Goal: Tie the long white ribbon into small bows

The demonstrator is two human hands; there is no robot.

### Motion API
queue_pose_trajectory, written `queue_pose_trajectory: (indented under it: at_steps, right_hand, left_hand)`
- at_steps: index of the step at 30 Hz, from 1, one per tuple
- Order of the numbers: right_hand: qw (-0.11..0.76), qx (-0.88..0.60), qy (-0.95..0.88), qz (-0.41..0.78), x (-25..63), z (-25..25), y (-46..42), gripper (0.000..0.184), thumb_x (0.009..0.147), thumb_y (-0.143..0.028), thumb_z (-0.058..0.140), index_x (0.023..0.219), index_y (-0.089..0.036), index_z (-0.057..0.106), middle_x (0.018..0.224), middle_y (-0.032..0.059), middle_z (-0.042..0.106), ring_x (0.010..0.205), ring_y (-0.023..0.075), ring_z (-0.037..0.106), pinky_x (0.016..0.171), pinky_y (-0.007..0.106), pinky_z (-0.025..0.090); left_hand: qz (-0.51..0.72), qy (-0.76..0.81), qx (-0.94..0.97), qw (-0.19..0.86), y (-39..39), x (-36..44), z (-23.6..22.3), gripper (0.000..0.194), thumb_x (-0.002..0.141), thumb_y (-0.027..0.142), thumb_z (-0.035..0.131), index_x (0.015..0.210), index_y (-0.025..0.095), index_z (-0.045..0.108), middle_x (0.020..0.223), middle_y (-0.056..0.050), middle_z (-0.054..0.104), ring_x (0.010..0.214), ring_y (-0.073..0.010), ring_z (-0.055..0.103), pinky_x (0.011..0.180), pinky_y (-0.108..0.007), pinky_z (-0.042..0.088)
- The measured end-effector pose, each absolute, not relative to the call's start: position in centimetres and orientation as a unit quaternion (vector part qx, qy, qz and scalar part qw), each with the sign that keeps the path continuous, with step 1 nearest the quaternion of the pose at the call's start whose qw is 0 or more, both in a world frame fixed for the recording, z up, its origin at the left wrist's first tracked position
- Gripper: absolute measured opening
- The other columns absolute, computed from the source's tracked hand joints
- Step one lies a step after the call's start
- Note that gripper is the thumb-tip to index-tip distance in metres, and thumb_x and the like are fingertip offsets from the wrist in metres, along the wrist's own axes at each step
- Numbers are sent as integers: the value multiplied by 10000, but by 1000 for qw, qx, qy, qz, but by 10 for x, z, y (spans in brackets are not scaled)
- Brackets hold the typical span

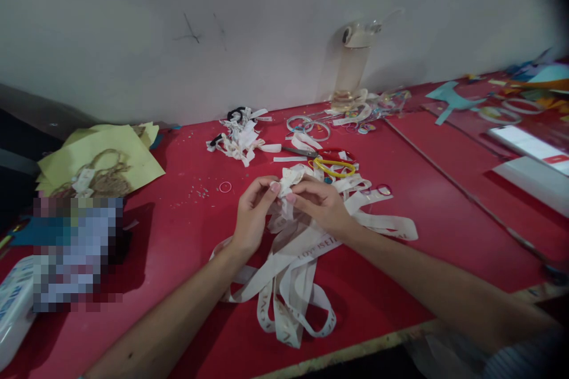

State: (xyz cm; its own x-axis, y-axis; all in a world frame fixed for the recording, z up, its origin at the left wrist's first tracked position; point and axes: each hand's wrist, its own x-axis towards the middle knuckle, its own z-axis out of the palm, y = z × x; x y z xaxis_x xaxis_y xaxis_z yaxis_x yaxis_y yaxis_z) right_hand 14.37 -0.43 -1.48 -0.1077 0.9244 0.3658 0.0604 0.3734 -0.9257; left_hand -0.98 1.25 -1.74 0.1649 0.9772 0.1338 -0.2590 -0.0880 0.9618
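Observation:
Both hands meet over the middle of the red table (pixel 178 237). My left hand (pixel 253 213) and my right hand (pixel 322 204) pinch a small folded bunch of white printed ribbon (pixel 291 180) between their fingertips. Long loose strips of the same white ribbon (pixel 288 290) trail from under my hands toward the table's front edge. Just behind my right hand lie scissors with red and yellow handles (pixel 333 163).
A pile of cut white ribbon pieces with a black band (pixel 240 136) lies farther back. Plastic rings (pixel 309 127) and a clear water bottle (pixel 353 62) stand by the wall. Yellow paper sheets (pixel 102 160) lie at left, blue paper scraps (pixel 451 98) at right.

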Motion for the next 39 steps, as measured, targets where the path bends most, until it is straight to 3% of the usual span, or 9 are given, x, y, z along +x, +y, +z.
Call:
queue_pose_trajectory:
  at_steps: [7,12,21,27,39]
  right_hand:
    - [617,-453,-550,334,141,-13,-6,137,844,-329,624,911,-216,585,853,7,557,774,134,541,682,248,456]
    - [619,-455,-568,295,143,-13,-6,240,858,-274,599,1091,-237,558,856,7,513,762,131,515,685,256,454]
    - [572,-448,-603,331,146,-10,-7,180,912,-270,512,1030,-212,635,964,38,612,807,141,568,669,254,448]
    - [574,-436,-594,357,146,-14,-6,170,877,-276,582,1026,-212,631,971,42,615,826,151,582,691,260,461]
    - [544,-417,-608,400,146,-14,-3,136,877,-315,584,895,-191,638,743,-8,544,622,97,487,562,218,393]
  left_hand:
    - [516,373,559,532,8,-10,-9,136,835,305,608,788,181,579,779,11,570,671,-89,529,641,-198,447]
    - [508,379,588,503,7,-10,-9,137,845,287,594,768,180,558,806,4,583,705,-96,528,673,-200,435]
    - [485,354,630,492,5,-10,-12,181,860,287,571,725,174,530,928,-29,598,856,-139,546,787,-246,420]
    - [502,349,609,506,6,-9,-13,162,862,285,568,746,176,537,952,-30,591,846,-136,550,759,-238,426]
    - [494,335,631,496,4,-11,-11,227,870,257,555,667,172,497,862,-21,563,800,-129,521,736,-241,405]
